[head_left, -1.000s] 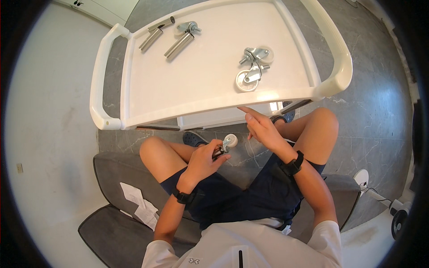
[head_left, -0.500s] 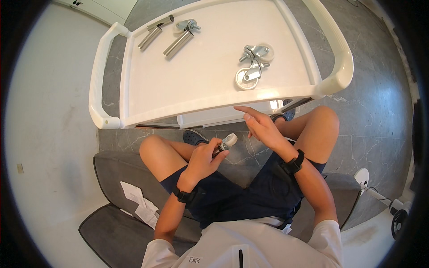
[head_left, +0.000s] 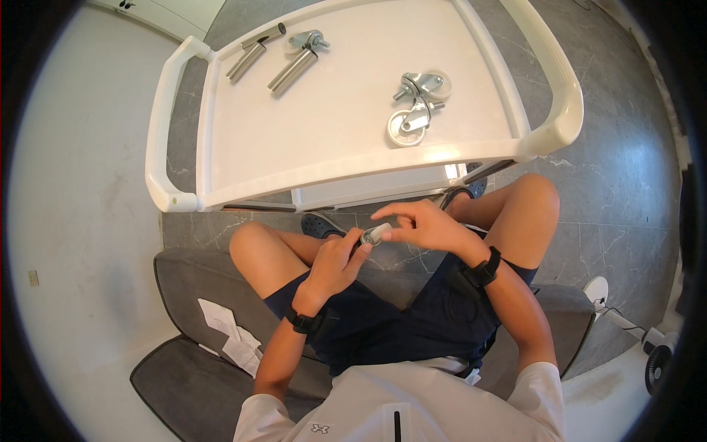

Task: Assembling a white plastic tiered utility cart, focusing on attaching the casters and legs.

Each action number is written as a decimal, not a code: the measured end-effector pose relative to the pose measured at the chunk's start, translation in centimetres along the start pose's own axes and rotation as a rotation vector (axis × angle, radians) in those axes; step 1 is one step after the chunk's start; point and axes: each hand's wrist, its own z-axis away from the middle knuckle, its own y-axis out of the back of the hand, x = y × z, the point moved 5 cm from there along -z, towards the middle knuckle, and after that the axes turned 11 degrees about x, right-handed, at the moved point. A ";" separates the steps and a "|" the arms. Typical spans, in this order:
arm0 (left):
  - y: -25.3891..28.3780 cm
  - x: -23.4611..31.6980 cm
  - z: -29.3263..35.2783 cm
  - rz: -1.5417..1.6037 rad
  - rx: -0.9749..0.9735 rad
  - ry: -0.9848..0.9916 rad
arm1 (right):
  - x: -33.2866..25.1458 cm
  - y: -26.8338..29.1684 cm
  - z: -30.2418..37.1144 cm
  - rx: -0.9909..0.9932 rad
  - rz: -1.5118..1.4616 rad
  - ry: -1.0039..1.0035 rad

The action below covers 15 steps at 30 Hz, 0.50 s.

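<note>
My left hand [head_left: 340, 259] is closed around a small caster wheel [head_left: 376, 234]. The white wheel pokes out above its thumb and fingers; the caster's lower part is hidden in the grip. At the wheel's right side is my right hand [head_left: 418, 223], its index finger stretched out over the wheel and its thumb at the wheel's edge. Those fingers are apart and do not wrap around it. Beyond both hands stands a white trolley [head_left: 309, 147]. On its top lie two casters [head_left: 406, 127] at the right, another caster [head_left: 308, 41] and several metal tubes [head_left: 293, 71] at the left.
The trolley has a white handle at the left [head_left: 158, 140] and another at the right [head_left: 563, 96]. A lower white shelf [head_left: 353, 190] shows beneath its top. I sit on a grey sofa [head_left: 199, 276] with white papers [head_left: 232, 339]. A fan [head_left: 658, 368] is at the right.
My right hand has moved left and slightly down, from beside the trolley edge to the caster wheel. The left hand keeps its hold, and the wheel has turned slightly.
</note>
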 end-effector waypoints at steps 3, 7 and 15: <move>-0.1 -0.2 0.0 0.017 0.013 -0.024 | -0.3 -0.4 0.2 -0.070 0.073 -0.003; -0.3 0.1 0.0 -0.020 -0.032 -0.004 | -0.8 -0.7 0.3 -0.097 0.152 0.060; -0.2 0.5 -0.1 -0.010 -0.072 0.045 | -0.5 -0.4 0.2 -0.025 0.194 0.111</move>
